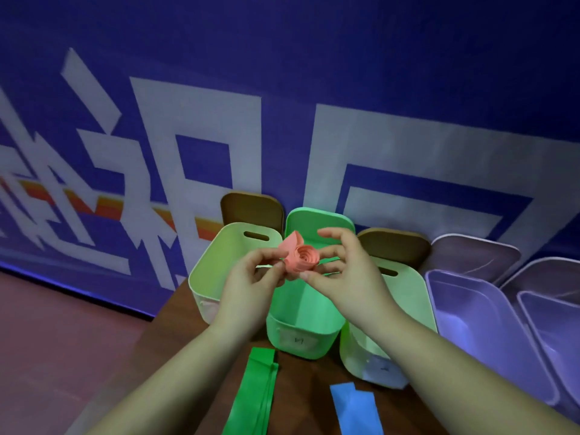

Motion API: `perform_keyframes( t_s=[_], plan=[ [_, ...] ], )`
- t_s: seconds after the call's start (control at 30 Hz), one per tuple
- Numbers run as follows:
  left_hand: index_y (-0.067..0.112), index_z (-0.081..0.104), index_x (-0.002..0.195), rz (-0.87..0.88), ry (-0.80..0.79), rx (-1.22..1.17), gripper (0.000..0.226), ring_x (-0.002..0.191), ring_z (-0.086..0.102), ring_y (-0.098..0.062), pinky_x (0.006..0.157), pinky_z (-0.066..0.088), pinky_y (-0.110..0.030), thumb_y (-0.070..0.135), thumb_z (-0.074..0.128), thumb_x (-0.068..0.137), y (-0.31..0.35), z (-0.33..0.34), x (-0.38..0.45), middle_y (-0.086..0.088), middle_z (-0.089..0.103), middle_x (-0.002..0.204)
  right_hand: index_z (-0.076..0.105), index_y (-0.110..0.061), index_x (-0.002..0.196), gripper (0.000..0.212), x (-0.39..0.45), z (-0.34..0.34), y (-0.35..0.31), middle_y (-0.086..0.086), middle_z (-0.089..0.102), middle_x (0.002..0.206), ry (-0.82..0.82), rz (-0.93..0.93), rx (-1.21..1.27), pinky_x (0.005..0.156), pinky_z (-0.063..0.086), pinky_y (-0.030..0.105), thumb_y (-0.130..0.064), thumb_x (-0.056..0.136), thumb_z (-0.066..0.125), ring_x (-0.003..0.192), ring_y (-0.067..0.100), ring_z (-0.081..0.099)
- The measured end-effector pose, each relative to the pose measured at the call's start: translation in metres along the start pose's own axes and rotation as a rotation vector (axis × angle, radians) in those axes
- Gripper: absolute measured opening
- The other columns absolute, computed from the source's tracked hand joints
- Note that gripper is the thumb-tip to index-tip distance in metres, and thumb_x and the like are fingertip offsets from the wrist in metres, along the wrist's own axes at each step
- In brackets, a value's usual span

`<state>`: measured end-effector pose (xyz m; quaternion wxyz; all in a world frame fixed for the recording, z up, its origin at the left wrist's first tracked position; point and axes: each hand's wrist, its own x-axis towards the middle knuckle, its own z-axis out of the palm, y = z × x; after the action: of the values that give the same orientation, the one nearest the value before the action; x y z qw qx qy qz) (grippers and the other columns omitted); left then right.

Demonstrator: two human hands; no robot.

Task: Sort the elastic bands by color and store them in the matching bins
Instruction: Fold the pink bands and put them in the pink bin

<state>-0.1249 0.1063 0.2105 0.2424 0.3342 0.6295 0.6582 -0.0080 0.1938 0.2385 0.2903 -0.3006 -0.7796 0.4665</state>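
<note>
A row of open bins stands on the wooden table (175, 321) against the blue wall: a pale bin (213, 262) at the left, a green bin (301, 312) in the middle, another pale bin (408, 302) to its right, and lilac bins (470, 324) beyond. On the table in front lie a flat green band (254, 394) and a flat blue band (357, 409), apart from each other.

Both hands hold a rolled pink band (299, 257) in the air above the green bin's mouth. To do this step well, the coil should probably be kept tight so that it does not spring loose, then carried to the bin that matches pink; the bin labels are too blurred to read.

The left hand (251, 277) pinches the roll's left edge with curled fingers. The right hand (348, 268) pinches its lower right edge with thumb and a fingertip, its other fingers arched above.
</note>
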Motion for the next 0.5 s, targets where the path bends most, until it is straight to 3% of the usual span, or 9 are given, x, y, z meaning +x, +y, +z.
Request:
perform_keyframes(
  t_s=[0.2, 0.33, 0.5],
  plan=[
    [0.021, 0.058, 0.109, -0.083, -0.089, 0.008, 0.032, 0.097, 0.064, -0.015, 0.086, 0.052, -0.025, 0.008, 0.069, 0.082, -0.009, -0.047, 0.019, 0.002, 0.066, 0.108, 0.041, -0.041, 0.108, 0.06, 0.035, 0.048, -0.004, -0.005, 0.063, 0.098, -0.101, 0.021, 0.057, 0.081, 0.055, 0.027, -0.007, 0.074, 0.078, 0.088, 0.014, 0.065],
    [0.024, 0.056, 0.105, -0.1, -0.042, 0.113, 0.041, 0.093, 0.066, -0.014, 0.084, 0.054, -0.028, 0.017, 0.08, 0.072, -0.023, -0.073, 0.041, 0.005, 0.065, 0.104, 0.043, -0.041, 0.103, 0.052, 0.054, 0.076, 0.005, -0.01, 0.063, 0.099, -0.157, 0.062, 0.148, 0.077, 0.052, 0.017, 0.003, 0.084, 0.062, 0.091, 0.012, 0.065],
    [0.031, 0.054, 0.112, -0.104, -0.063, 0.314, 0.045, 0.088, 0.066, -0.009, 0.081, 0.056, -0.032, 0.031, 0.078, 0.074, -0.04, -0.089, 0.076, 0.007, 0.061, 0.102, 0.042, -0.038, 0.114, 0.052, 0.077, 0.091, 0.019, -0.01, 0.064, 0.105, -0.222, 0.15, 0.198, 0.082, 0.051, 0.022, 0.007, 0.09, 0.051, 0.091, 0.006, 0.065]
  ],
)
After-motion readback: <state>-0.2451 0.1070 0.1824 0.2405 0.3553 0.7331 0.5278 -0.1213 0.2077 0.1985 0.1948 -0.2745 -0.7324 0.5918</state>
